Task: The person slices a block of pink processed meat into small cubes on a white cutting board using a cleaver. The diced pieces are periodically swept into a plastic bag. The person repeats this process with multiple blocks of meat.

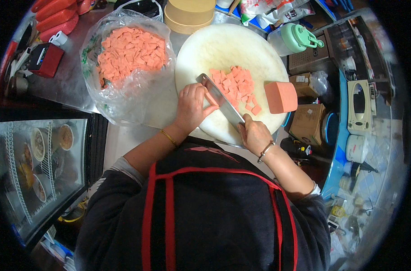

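Observation:
My right hand (257, 132) grips the handle of a cleaver (223, 100), whose blade slants across a round white cutting board (205, 44). Left of the blade, my left hand (192, 103) pinches a strip of pink luncheon meat (210, 97) on the board. Small cut pieces of the meat (237, 84) lie heaped just beyond the blade. A larger block of luncheon meat (280, 97) rests near the board's right edge. To the left, a clear plastic bag (124, 101) stands open, holding many cut pieces (134, 50).
Yellow round containers (189, 15) stand behind the board, and a green-lidded jug (293, 39) at its right. A small red box-shaped device (46, 60) and packaged red meat blocks (56, 17) sit far left. A glass-fronted display fridge (39, 162) flanks me on the left. Cardboard boxes (307, 123) are at right.

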Action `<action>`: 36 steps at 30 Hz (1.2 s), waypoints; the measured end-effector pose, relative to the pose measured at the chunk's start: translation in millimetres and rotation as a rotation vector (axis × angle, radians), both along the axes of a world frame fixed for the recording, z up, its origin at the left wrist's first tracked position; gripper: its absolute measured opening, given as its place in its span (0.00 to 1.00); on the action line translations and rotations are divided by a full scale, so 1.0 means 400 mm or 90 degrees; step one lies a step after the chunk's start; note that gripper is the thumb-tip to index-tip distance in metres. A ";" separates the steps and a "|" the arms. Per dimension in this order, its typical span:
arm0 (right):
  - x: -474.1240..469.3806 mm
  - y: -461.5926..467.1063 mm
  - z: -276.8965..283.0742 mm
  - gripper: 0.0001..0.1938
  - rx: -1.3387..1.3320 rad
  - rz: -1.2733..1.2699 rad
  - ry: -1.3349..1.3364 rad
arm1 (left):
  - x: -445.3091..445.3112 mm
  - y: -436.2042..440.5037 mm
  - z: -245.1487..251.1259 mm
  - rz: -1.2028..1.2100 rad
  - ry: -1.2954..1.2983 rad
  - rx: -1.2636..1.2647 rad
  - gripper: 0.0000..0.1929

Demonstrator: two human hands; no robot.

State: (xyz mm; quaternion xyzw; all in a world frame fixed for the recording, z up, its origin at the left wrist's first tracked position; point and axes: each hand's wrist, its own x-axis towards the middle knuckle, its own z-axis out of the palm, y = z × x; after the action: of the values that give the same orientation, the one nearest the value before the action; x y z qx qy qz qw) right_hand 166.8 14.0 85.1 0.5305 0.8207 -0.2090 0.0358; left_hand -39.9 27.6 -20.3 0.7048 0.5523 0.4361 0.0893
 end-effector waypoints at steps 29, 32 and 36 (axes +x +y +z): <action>0.015 -0.040 0.064 0.10 -0.004 -0.009 -0.024 | -0.008 -0.002 0.002 0.002 0.025 0.032 0.28; 0.009 -0.034 0.065 0.10 -0.020 -0.012 -0.030 | -0.011 -0.002 0.007 -0.006 0.020 0.024 0.27; 0.008 -0.020 0.023 0.11 -0.015 -0.003 -0.005 | -0.007 0.000 0.004 -0.009 0.017 0.026 0.26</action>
State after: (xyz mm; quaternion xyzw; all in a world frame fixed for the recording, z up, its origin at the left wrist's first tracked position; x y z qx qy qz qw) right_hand 169.8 6.1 94.5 0.5332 0.8165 -0.2167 0.0452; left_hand -42.8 27.7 -18.7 0.7163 0.5395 0.4369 0.0708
